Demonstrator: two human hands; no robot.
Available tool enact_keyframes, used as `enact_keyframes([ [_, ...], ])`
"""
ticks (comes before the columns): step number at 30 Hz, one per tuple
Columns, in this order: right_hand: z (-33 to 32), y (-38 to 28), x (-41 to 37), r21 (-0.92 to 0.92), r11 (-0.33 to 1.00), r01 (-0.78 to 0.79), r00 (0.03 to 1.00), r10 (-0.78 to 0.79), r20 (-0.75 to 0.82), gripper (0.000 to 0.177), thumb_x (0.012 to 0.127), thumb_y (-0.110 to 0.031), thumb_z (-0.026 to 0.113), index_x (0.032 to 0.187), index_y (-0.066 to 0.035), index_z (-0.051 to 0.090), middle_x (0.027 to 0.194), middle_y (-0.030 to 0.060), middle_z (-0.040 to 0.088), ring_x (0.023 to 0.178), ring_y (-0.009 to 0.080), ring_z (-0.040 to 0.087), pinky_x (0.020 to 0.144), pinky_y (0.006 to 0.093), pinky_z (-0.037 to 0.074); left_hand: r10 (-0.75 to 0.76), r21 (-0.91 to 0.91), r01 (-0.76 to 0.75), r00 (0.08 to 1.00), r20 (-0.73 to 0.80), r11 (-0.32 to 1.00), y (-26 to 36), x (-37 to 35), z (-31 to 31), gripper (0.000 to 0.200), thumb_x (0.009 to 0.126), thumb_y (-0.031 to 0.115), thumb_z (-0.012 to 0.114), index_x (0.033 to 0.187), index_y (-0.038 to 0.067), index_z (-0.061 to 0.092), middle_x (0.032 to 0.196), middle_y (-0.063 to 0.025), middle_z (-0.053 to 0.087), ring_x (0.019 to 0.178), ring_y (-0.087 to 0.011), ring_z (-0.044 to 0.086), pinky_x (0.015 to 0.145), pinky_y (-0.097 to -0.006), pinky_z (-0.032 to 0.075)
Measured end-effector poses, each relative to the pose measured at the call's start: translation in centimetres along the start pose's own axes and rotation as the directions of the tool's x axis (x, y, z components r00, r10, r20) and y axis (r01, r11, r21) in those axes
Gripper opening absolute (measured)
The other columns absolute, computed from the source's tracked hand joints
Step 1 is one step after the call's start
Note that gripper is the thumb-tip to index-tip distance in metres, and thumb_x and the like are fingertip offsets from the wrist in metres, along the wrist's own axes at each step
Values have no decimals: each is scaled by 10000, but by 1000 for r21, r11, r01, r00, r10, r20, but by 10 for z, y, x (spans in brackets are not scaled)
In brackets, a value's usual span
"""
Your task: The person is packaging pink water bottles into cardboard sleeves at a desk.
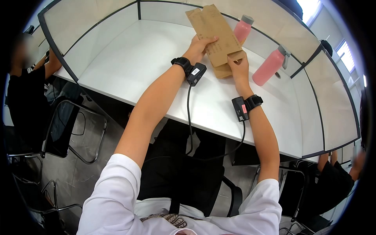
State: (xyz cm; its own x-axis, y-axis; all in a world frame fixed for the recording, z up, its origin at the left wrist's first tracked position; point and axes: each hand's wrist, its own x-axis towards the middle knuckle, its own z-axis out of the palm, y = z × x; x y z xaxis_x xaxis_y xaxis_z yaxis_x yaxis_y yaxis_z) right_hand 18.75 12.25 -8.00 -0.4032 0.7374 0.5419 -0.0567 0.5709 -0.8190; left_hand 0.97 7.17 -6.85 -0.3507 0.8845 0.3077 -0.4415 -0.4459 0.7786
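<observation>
A flattened brown cardboard box (217, 33) with small dark markings is held up at a tilt over the white desk. My left hand (197, 49) grips its left edge, thumb lying across the front face. At the lower right corner, my right hand (239, 68) is closed on a flap of the cardboard, its fingertips partly hidden. Another brown layer shows below the main panel, between my two hands. Just behind the cardboard stands a pink bottle (243, 28) with a grey cap, partly covered by it. A second pink bottle (269, 67) is to the right of my right hand.
Low cream partitions with black edging (103, 25) surround the white desk (129, 58). Black wrist devices (196, 73) trail cables down past the desk's front edge. A person in black (29, 94) sits at the left, and another person (327, 180) is at the right.
</observation>
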Motion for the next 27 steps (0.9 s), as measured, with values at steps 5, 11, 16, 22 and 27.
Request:
enact_keyframes([
  [5,1,-5,-3,83,989,-125,992,125,11,542,901,-158,699,1371,-48,452,1070,103,637,910,158,631,792,260,506,15,-76,-26,991,-132,997,-11,10,-11,385,876,74,703,1220,39,533,1162,-86,637,1090,-206,617,926,-362,521],
  [11,-2,6,2,31,993,-114,990,111,88,461,883,-124,705,1315,-91,547,1023,87,650,908,151,631,809,264,500,-18,-115,7,996,-93,993,-13,12,-14,348,909,101,666,1225,35,536,1203,-85,615,1132,-214,590,962,-378,494],
  [16,-4,13,3,15,996,-82,991,80,108,366,880,-81,684,1240,-78,626,1062,75,667,901,149,631,830,274,494,-82,-68,80,996,-38,994,-10,9,-8,360,915,124,660,1242,41,534,1236,-83,600,1169,-213,568,989,-381,469],
  [22,-5,13,3,-19,998,-55,987,57,153,365,880,-55,659,1244,-63,628,1125,91,681,930,151,640,835,280,502,-71,55,78,990,-119,995,-11,5,-2,345,890,92,667,1209,20,557,1158,-94,638,1077,-230,623,921,-377,506],
  [27,-3,11,1,-83,994,-74,989,84,124,315,897,-61,607,1210,-29,628,1160,85,666,956,178,651,795,291,528,-83,50,104,945,-316,993,-13,13,-14,341,862,39,665,1182,-1,556,1126,-115,646,1052,-235,634,879,-379,531],
])
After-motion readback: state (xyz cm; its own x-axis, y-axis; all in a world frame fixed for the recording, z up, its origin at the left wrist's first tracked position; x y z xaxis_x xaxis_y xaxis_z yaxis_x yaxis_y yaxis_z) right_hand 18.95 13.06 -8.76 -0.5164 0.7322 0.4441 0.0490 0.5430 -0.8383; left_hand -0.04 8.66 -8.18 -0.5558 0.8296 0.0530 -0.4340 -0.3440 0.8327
